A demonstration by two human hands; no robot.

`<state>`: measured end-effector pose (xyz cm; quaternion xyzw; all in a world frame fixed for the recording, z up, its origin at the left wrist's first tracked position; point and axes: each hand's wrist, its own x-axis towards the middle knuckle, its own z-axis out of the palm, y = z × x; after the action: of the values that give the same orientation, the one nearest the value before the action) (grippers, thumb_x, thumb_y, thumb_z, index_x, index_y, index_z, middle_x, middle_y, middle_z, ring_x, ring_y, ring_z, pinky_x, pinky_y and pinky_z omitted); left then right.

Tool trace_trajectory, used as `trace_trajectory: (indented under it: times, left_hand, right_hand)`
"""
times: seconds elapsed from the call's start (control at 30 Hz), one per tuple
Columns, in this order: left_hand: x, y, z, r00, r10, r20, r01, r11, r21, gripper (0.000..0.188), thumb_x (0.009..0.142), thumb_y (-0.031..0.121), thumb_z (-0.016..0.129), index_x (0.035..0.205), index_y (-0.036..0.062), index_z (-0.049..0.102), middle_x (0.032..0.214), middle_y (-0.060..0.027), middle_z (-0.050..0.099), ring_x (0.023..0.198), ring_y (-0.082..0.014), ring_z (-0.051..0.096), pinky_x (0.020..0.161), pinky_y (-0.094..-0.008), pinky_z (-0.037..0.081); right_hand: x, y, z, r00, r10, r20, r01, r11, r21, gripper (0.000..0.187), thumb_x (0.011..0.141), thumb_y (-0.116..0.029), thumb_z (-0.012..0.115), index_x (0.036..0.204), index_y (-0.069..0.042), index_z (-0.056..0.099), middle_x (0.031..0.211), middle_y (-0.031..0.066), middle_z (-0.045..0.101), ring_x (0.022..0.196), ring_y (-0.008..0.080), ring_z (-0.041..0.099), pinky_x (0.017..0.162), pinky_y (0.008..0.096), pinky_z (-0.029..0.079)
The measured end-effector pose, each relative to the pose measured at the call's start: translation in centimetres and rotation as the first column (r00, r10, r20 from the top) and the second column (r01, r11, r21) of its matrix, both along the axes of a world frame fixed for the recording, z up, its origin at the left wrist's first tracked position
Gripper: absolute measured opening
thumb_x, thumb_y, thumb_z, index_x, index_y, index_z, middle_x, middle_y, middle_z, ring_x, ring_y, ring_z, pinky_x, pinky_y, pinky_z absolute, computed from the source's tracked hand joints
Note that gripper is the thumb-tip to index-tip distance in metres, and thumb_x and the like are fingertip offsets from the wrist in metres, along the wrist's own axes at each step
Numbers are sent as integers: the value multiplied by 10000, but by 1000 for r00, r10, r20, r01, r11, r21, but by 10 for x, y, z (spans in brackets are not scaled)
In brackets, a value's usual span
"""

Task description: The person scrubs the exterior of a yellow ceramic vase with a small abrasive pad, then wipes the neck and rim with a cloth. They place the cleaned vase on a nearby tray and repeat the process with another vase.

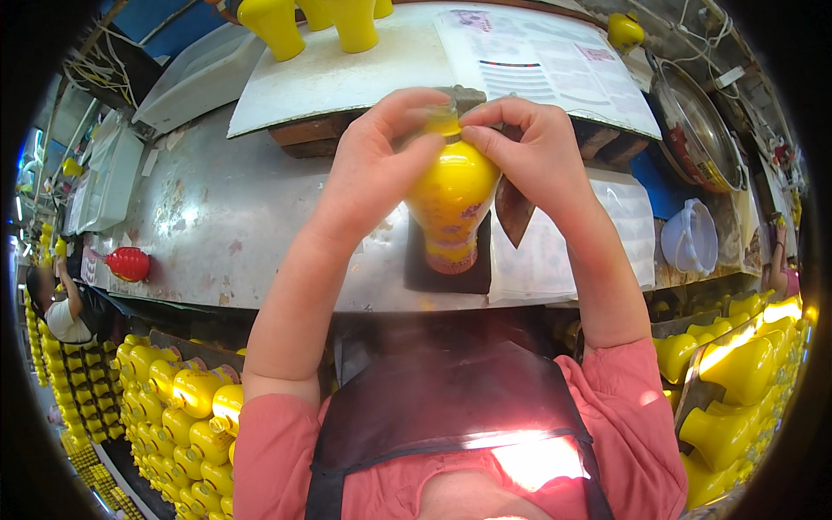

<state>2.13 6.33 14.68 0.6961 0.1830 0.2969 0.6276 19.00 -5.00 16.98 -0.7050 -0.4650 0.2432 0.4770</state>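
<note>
A glossy yellow vase (pixel 455 186) with purplish patterning near its base stands before me on a dark mat (pixel 421 273). At its narrow neck, my left hand (pixel 381 156) curls its fingers and thumb around the left side, slightly blurred. My right hand (pixel 533 147) closes thumb and forefinger on the neck from the right. Below the right palm, a brown pointed flat piece (pixel 515 212) juts down beside the vase; whether that hand grips it is hidden. Just behind the vase's top is a greyish block-like thing (pixel 468 97).
A raised white board (pixel 399 65) carries yellow vases (pixel 355 26) and printed sheets (pixel 529 56). The metal table (pixel 217 199) holds a red ribbed object (pixel 128 263). White paper (pixel 572 243) lies right, near a pale bucket (pixel 691 238). Stacked yellow vases (pixel 186 416) flank me; people work at both sides.
</note>
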Motion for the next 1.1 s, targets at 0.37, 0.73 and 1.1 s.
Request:
trace_trajectory:
  times: [0.37,0.73,1.1]
  left_hand:
    - [1,0,-4,1000,19,14,-19,999,-27,373,950,59,630,1322,40,623,1143,-114,727,1058,-136,649,942,-288,524]
    - [-3,-1,-9,996,-52,76,58,995,-77,398,1040,58,575,1439,49,569,1203,-75,682,1084,-112,635,959,-263,524]
    - [-5,-10,-16,988,-58,142,78,987,-140,389,1064,44,523,1450,53,573,1238,-53,675,1126,-105,614,997,-260,496]
  right_hand:
    - [-13,5,-1,921,-92,379,26,984,176,243,829,-248,728,884,-19,786,830,172,740,738,336,728,719,388,577]
    - [-13,3,5,966,-21,258,-3,996,93,238,864,-203,800,951,8,733,622,63,691,464,94,626,455,227,469]
    - [-3,-3,19,992,100,83,-95,994,-55,180,865,-163,731,918,8,725,642,95,689,501,154,676,526,293,528]
